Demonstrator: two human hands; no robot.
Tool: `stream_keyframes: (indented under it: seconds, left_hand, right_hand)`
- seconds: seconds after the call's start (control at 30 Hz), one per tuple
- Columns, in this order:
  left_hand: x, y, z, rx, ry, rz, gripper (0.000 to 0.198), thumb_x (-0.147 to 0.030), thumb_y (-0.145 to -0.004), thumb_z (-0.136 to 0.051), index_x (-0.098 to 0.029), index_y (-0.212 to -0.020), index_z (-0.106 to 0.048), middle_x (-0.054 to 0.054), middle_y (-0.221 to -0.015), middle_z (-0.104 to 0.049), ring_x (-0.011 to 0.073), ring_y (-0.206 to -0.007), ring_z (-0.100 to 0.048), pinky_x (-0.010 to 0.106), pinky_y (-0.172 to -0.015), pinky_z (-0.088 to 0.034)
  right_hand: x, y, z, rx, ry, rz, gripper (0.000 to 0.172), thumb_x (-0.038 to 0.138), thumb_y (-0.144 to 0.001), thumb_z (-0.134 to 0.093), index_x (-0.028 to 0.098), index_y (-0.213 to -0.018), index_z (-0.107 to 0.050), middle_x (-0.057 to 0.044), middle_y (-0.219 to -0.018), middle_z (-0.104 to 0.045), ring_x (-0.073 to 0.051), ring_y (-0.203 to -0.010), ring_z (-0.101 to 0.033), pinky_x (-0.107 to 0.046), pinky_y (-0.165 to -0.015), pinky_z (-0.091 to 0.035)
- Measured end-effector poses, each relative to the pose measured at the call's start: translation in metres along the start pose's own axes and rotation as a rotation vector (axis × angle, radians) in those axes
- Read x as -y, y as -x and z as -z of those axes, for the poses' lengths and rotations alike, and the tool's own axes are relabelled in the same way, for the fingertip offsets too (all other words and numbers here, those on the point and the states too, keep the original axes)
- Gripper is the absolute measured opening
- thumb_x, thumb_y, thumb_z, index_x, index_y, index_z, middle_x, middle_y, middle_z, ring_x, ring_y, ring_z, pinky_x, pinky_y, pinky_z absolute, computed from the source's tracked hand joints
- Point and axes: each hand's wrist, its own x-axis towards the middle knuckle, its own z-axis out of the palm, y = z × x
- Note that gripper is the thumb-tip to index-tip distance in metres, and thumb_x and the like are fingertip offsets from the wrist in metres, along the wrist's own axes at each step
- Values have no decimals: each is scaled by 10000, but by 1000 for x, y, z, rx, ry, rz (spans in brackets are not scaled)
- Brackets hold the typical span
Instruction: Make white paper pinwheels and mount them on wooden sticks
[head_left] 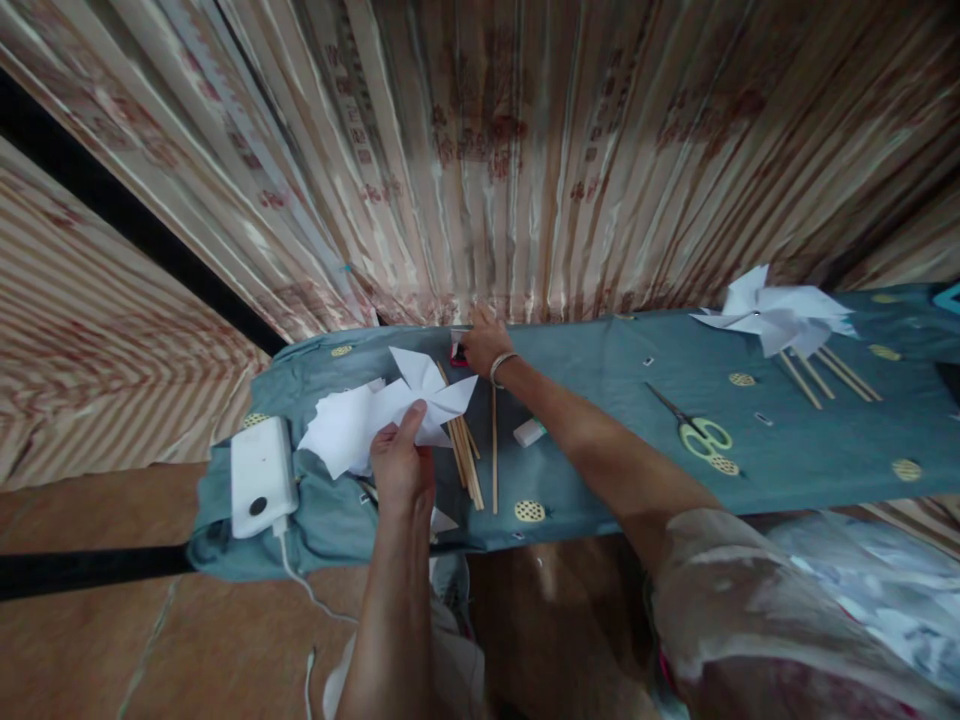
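Note:
A folded white paper pinwheel [427, 385] is pinched between the thumb and fingers of my left hand [403, 462]. Beneath and left of it lies a stack of white paper pieces [341, 425]. My right hand [486, 342], with a band on its wrist, reaches to the far edge of the table, fingers bent at a small red and black box [457, 350]. What those fingertips hold, if anything, is hidden. Several thin wooden sticks [465, 460] lie just right of the pinwheel, and a single stick [494, 450] lies apart, below my right hand.
Scissors with green handles [701, 435] lie right of my right forearm. Finished paper pinwheels on sticks [795, 320] rest at the far right. A white power bank [262, 475] with a cable sits at the left end of the cloth-covered table [600, 370]. A small white block [529, 432] is near my forearm.

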Motion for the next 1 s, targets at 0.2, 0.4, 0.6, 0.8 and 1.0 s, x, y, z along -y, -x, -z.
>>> stream_keyframes:
  seconds: [0.2,0.4,0.6,0.8,1.0]
  left_hand:
    - [1,-2,2,-3,21,27,265,-175,-476,-801,-127,-707,-681,9,-694,-722,125,-606,-656,218,-595,-508]
    - [2,0,1,8,-33,10,186,-166,-551,-760,-136,-701,-656,-2,-670,-701,133,-629,-663,236,-633,-515]
    - [4,1,-1,13,-12,16,178,-141,-540,-746,-148,-695,-660,-9,-662,-701,124,-636,-657,212,-615,-512]
    - [7,1,-1,33,9,3,212,-146,-523,-771,-147,-713,-677,-7,-678,-709,119,-651,-661,202,-631,-513]
    - [8,3,-1,46,11,20,211,-170,-524,-786,-141,-705,-681,0,-683,-712,126,-648,-662,222,-649,-516]
  right_hand:
    - [3,-8,-4,27,80,-40,273,134,-791,-555,107,-1008,-718,-206,-1353,-515,-358,-1347,-324,-502,-1028,-350]
    - [9,-10,1,45,122,-49,285,114,-804,-536,108,-1037,-700,-210,-1312,-546,-347,-1306,-381,-473,-998,-391]
    - [4,-11,2,97,131,19,275,133,-821,-533,85,-1047,-682,-194,-1211,-606,-307,-1242,-455,-411,-1017,-389]
    - [-1,-12,-1,124,119,71,268,140,-823,-526,60,-1026,-682,-200,-1171,-611,-287,-1210,-470,-367,-1018,-389]
    - [-1,-11,-4,116,122,74,294,127,-840,-487,54,-1054,-674,-214,-1207,-578,-308,-1213,-455,-394,-988,-414]
